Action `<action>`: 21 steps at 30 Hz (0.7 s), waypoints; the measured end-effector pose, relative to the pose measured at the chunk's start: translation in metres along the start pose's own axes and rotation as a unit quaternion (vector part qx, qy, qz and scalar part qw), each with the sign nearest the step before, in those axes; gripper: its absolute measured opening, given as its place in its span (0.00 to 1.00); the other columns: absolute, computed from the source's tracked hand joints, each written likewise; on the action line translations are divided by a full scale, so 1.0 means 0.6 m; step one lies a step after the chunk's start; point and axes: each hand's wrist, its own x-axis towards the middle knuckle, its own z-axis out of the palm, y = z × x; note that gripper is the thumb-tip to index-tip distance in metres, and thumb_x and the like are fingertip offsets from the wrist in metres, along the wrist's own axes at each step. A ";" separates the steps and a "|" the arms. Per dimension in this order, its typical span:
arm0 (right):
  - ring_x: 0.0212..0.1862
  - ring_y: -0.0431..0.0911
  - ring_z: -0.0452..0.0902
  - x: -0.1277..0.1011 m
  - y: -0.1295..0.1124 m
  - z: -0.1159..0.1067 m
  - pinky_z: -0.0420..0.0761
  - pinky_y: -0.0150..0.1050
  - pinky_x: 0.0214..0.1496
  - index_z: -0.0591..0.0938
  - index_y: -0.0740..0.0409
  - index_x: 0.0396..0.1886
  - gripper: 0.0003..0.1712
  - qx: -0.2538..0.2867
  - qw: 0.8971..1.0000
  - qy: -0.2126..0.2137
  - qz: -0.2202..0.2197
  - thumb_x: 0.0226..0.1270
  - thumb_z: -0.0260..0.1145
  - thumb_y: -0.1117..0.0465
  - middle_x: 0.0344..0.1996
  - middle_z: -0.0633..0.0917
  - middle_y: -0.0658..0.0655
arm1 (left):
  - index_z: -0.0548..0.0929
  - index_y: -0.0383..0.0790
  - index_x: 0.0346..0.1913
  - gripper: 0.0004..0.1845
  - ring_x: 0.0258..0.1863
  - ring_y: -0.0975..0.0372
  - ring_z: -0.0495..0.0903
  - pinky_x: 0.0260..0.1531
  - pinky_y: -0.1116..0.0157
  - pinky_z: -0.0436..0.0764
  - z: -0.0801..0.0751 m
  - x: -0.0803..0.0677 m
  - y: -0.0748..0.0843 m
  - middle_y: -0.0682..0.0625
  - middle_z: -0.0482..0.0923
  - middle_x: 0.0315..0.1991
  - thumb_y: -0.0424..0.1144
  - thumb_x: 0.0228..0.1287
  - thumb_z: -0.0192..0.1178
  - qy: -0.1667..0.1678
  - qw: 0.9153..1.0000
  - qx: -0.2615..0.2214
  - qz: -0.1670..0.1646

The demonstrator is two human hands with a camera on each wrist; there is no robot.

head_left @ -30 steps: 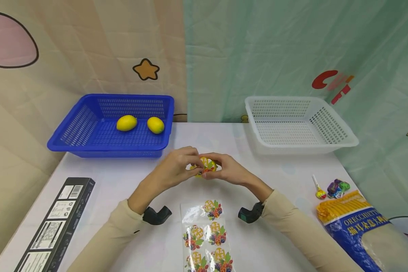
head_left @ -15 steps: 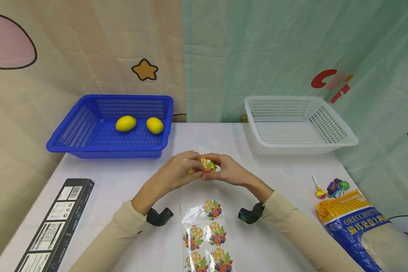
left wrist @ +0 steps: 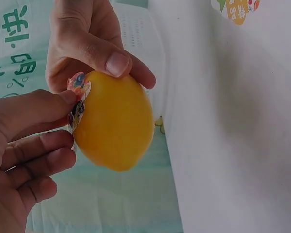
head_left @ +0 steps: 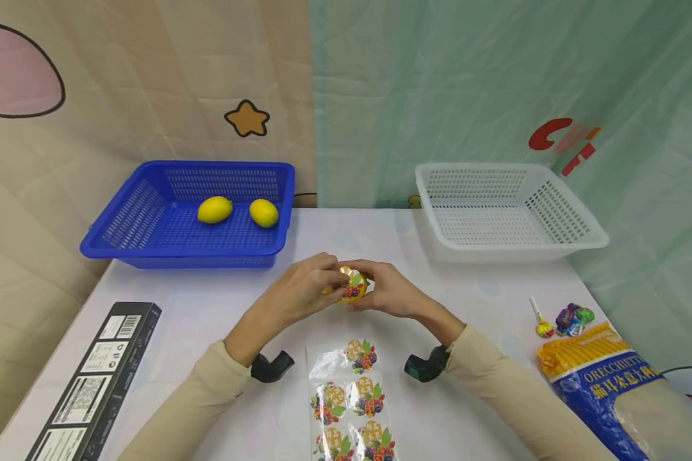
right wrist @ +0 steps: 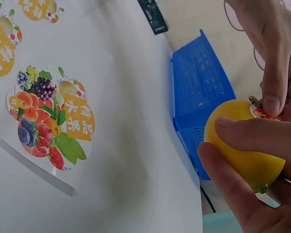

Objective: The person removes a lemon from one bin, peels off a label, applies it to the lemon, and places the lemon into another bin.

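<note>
I note little change over the last second: both hands remain at frame centre above the white table [head_left: 219, 307], and the sticker has been pressed flatter. The right hand [head_left: 389, 291] grasps the smooth yellow plastic lemon [left wrist: 114, 126]; the left hand [head_left: 300, 291] pinches the round fruit-print sticker [left wrist: 78, 99] against its skin. I judge application nearly complete. One sticker edge stands slightly lifted.
</note>
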 end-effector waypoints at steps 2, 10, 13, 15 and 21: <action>0.60 0.48 0.74 -0.001 -0.003 -0.002 0.79 0.46 0.56 0.74 0.59 0.67 0.41 -0.013 1.000 0.000 0.007 0.52 0.77 0.68 0.61 0.78 0.55 | 0.90 0.36 0.35 0.07 0.30 0.63 0.74 0.30 0.75 0.78 -0.001 0.000 -0.002 0.51 0.78 0.31 0.33 0.54 0.74 -0.002 1.000 0.006 0.000; 0.55 0.45 0.77 -0.004 -0.013 -0.007 0.81 0.38 0.52 0.73 0.58 0.68 0.42 -0.035 0.999 -0.007 0.015 0.51 0.78 0.67 0.59 0.79 0.53 | 0.90 0.36 0.36 0.10 0.32 0.64 0.75 0.32 0.74 0.79 -0.005 0.004 -0.006 0.50 0.78 0.34 0.37 0.52 0.76 -0.002 1.000 0.005 0.003; 0.56 0.46 0.76 -0.004 -0.014 -0.007 0.80 0.42 0.54 0.73 0.58 0.68 0.42 -0.033 0.999 -0.003 0.011 0.51 0.78 0.68 0.60 0.79 0.53 | 0.90 0.36 0.37 0.10 0.33 0.63 0.76 0.34 0.73 0.80 -0.007 0.004 -0.006 0.50 0.80 0.35 0.38 0.52 0.76 -0.005 1.000 0.007 0.001; 0.58 0.47 0.76 -0.005 -0.015 -0.007 0.80 0.45 0.55 0.73 0.58 0.68 0.42 -0.031 1.000 -0.001 0.006 0.51 0.78 0.68 0.61 0.79 0.54 | 0.90 0.37 0.37 0.11 0.33 0.63 0.78 0.35 0.73 0.80 -0.009 0.004 -0.006 0.50 0.81 0.35 0.38 0.52 0.76 -0.003 1.000 0.005 -0.001; 0.57 0.46 0.76 -0.006 -0.020 -0.008 0.79 0.47 0.56 0.74 0.58 0.67 0.41 -0.028 1.000 0.005 -0.001 0.50 0.78 0.69 0.61 0.79 0.54 | 0.91 0.37 0.37 0.12 0.36 0.62 0.81 0.37 0.71 0.82 -0.014 0.005 -0.008 0.51 0.83 0.38 0.40 0.51 0.76 -0.004 1.000 -0.008 -0.016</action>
